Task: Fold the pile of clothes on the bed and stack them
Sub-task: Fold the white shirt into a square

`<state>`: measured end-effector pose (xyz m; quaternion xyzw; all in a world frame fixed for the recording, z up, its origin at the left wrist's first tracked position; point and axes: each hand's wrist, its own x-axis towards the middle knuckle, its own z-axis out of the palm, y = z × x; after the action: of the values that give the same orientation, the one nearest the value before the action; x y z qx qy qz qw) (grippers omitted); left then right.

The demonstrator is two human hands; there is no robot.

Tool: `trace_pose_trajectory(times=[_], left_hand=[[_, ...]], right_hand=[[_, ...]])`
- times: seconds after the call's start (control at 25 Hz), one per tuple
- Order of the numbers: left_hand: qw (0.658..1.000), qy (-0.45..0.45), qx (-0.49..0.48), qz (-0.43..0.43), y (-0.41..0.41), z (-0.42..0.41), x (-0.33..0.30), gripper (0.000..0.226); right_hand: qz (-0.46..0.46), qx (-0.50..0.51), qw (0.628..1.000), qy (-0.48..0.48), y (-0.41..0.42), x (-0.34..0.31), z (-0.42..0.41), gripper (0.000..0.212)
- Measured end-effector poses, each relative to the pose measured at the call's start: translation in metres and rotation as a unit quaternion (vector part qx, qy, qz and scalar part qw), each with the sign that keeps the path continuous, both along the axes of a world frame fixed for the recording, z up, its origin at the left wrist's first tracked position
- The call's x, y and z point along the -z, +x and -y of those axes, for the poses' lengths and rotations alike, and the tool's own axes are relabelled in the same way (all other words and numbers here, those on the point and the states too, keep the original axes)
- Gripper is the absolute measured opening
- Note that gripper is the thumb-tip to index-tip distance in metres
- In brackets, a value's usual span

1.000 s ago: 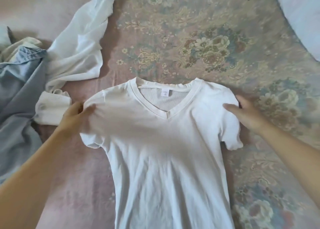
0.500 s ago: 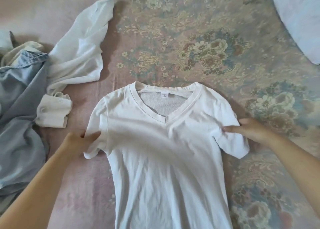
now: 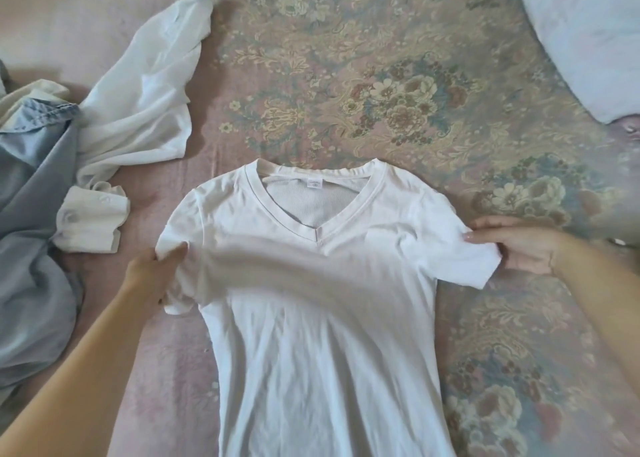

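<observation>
We held the white T-shirt flat on the bed, our left hand and right hand each pinching a sleeve, to pull it smooth for folding.

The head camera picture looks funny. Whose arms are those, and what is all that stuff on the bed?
The camera sits on a person's head, looking down, so you see their own two arms. A white T-shirt lies flat on the flowery bed cover. The left hand pinches one sleeve, and the right hand holds the other sleeve. At the left wait more clothes: a white shirt and something blue. A pale pillow is in the far corner. Nothing is folded yet.
</observation>
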<state>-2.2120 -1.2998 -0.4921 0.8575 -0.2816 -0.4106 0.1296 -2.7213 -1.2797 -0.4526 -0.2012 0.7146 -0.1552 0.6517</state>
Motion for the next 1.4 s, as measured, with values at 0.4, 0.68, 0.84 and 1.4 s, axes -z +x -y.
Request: trace_pose_trajectory(times=[0.4, 0.68, 0.84, 1.4], left_hand=[[0.888, -0.240, 0.381, -0.091, -0.106, -0.058, -0.059, 0.049], [0.920, -0.293, 0.251, 0.064, -0.062, -0.053, -0.035, 0.024], [0.881, -0.239, 0.406, 0.045, -0.081, -0.033, -0.022, 0.053], [0.836, -0.193, 0.500, 0.118, -0.041, -0.033, -0.019, 0.027]], right_hand=[[-0.583, -0.203, 0.783, -0.074, 0.035, 0.018, -0.019, 0.022], [-0.361, -0.241, 0.840, -0.326, 0.196, 0.020, -0.031, 0.021], [-0.249, -0.224, 0.903, -0.268, 0.270, 0.036, -0.045, 0.033], [0.037, 0.150, 0.973, -0.173, 0.284, 0.039, -0.028, 0.011]])
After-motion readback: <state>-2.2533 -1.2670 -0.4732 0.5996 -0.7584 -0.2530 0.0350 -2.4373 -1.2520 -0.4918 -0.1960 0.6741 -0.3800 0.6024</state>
